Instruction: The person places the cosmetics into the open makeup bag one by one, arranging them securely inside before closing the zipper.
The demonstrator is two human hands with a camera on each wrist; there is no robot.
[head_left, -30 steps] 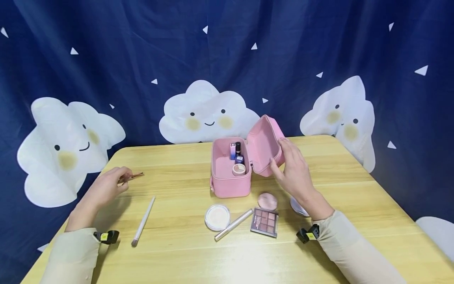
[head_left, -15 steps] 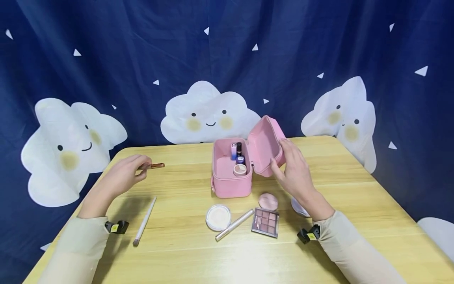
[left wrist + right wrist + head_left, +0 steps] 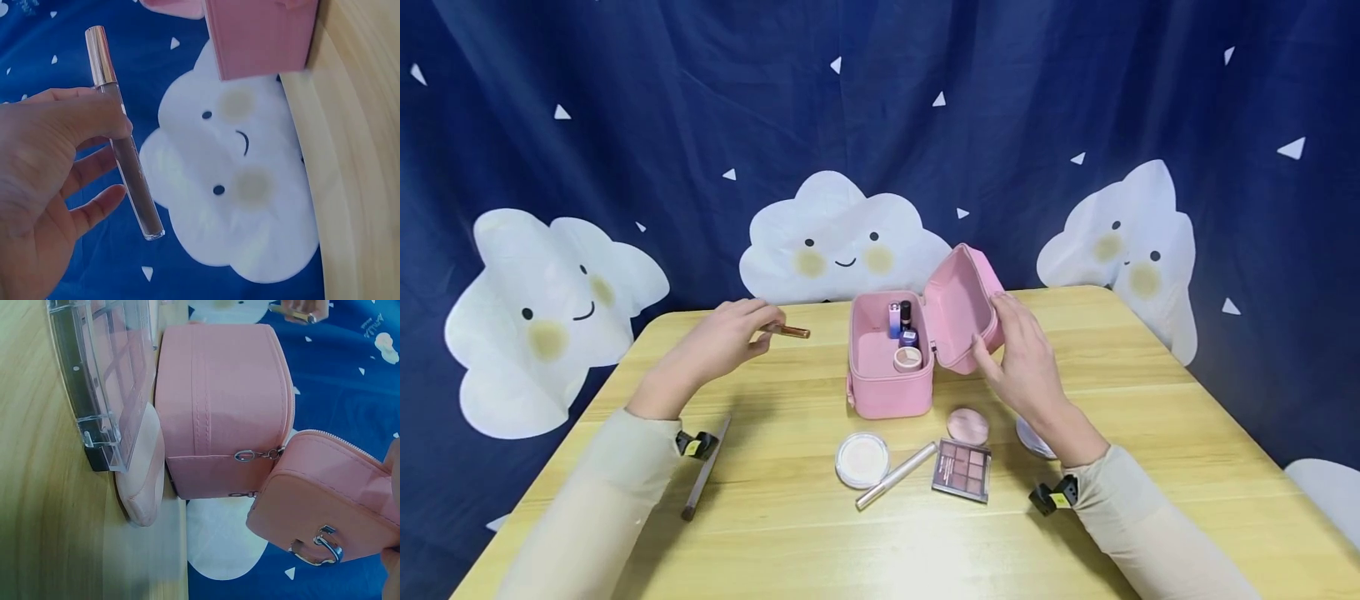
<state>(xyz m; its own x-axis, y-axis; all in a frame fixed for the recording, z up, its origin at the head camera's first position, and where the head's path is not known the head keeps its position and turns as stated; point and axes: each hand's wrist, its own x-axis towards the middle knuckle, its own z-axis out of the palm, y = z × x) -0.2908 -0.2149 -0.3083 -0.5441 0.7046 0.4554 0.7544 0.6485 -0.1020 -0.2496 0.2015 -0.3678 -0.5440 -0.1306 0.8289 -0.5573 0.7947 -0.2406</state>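
Observation:
My left hand pinches a lip gloss tube between thumb and fingers; it has a rose-gold cap and a clear body with brownish contents. It is held above the table, left of the pink makeup case. On the other side, my right hand holds the raised lid by its outer edge. Inside the case, along the right wall, are a pink-and-blue lipstick, a black-capped tube, a small dark blue bottle and a round three-colour pot.
In front of the case lie a round powder compact, a silver tube, an eyeshadow palette and a pink puff. A round silver item is partly behind my right wrist. A makeup brush lies left, under my sleeve's shadow.
My left hand has carried the lip gloss tube rightward and farther back over the table, nearer the case. The right hand and the lid have stayed put.

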